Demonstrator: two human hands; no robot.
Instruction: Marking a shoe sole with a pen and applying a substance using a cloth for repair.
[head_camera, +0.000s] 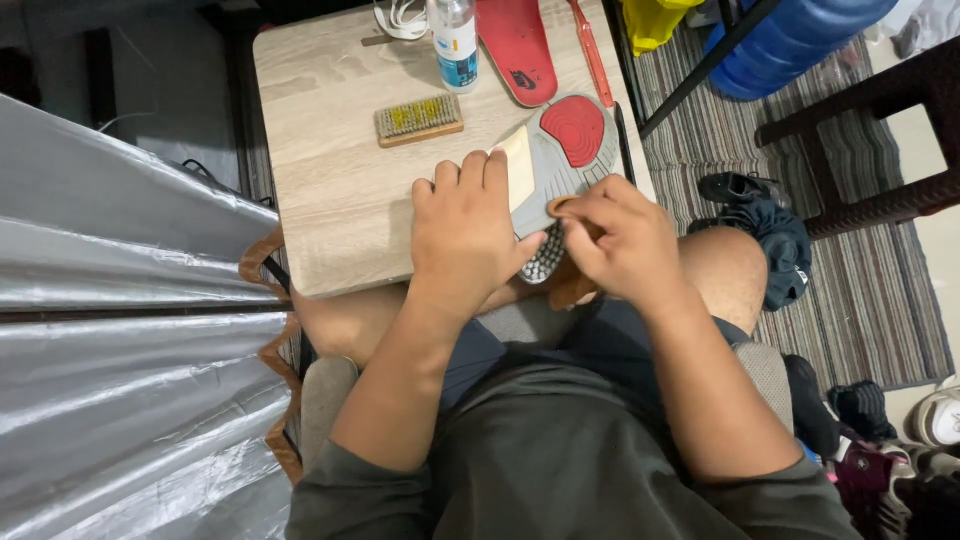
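Both hands are on the shoe (560, 160), sole-up at the table's (330, 200) 3 o'clock edge: left hand (465, 235) clamps its side, right hand (615, 240) pinches a brown brush (572, 290). Looks light, stiff, rubbery; best gripped midsole.

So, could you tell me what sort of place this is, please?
Probably a home shoe-cleaning corner: a small wooden table with a brush and spray bottle, a striped rug, and shoes on the floor.

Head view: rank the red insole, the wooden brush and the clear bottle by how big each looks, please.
1. red insole, cut off by the frame's top edge
2. wooden brush and clear bottle: too alike to rank, the bottle being cropped too
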